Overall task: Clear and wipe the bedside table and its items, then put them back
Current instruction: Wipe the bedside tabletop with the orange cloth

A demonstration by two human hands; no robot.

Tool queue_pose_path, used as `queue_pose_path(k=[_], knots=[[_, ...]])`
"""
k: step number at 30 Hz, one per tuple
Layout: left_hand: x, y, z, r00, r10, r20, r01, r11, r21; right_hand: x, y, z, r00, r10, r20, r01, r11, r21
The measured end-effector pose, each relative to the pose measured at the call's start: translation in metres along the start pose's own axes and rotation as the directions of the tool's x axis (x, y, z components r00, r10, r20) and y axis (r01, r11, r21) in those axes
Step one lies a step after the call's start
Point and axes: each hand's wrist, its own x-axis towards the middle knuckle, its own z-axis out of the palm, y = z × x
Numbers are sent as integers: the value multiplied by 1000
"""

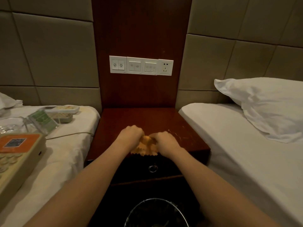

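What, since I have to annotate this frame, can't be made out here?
Head view only:
- cloth: mostly covered by the left hand and right hand gripping it; only its zigzag edge shows.
- bin: cut off by the bottom edge, contents too dark.
- telephone: cut off by the left edge.
- wall switches: symbols too small to read.

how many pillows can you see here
2. The right pillow lies at the head of the right bed. Only a corner of the left pillow shows at the frame's edge, on the left bed. More may lie out of view.
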Motion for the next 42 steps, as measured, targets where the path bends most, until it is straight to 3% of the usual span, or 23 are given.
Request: queue_pose_path(k=[3, 10, 18, 26, 33, 42], knots=[[4, -9, 25, 995, -59, 82, 53, 996, 75, 13, -10, 18, 1000, 15, 23, -13, 998, -56], [47, -35, 48, 989, -148, 17, 148, 988, -46, 74, -3, 27, 998, 47, -41, -49, 998, -45], [100, -58, 57, 966, -256, 26, 257, 965, -56, 139, 2, 28, 999, 13, 52, -10, 999, -52], [101, -62, 43, 951, -307, 31, 308, 941, -137, 138, 0, 22, 998, 16, 67, -14, 999, -33], [69, -47, 37, 965, -262, -13, 249, 930, -269, 94, -1, 13, 995, 34, 96, -37, 999, 31], [15, 11, 18, 994, -100, 41, 106, 974, -200, 24, 13, -5, 984, 64, 167, -79, 993, 85]])
